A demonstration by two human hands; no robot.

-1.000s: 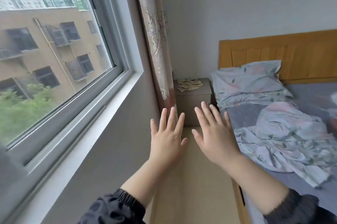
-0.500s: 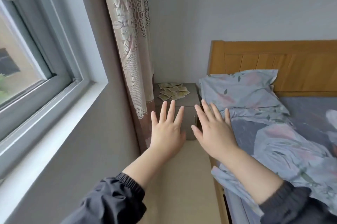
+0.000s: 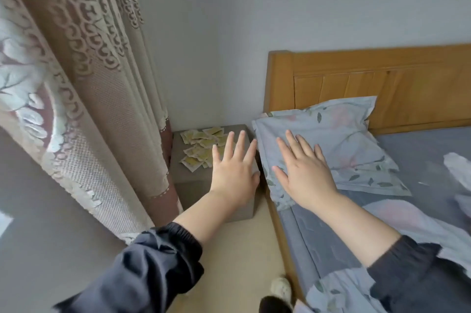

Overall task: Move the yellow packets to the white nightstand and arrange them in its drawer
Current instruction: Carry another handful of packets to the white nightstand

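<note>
- Left hand (image 3: 233,172) is stretched forward, fingers spread, holding nothing.
- Right hand (image 3: 304,172) is likewise flat and empty, over the pillow (image 3: 339,134).
- Packets (image 3: 197,152) lie scattered on the grey box (image 3: 193,193), just left of the left fingertips, some hidden behind them.

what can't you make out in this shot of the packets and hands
Head view only.
- packets: the left hand covers the pile's right part, so no count; the print is too small to read.
- nightstand and drawer: outside the frame.
- box under the packets: its left edge is behind the curtain.
- blanket: cut off by the right edge.
- right hand: contact with the pillow is unclear.
</note>
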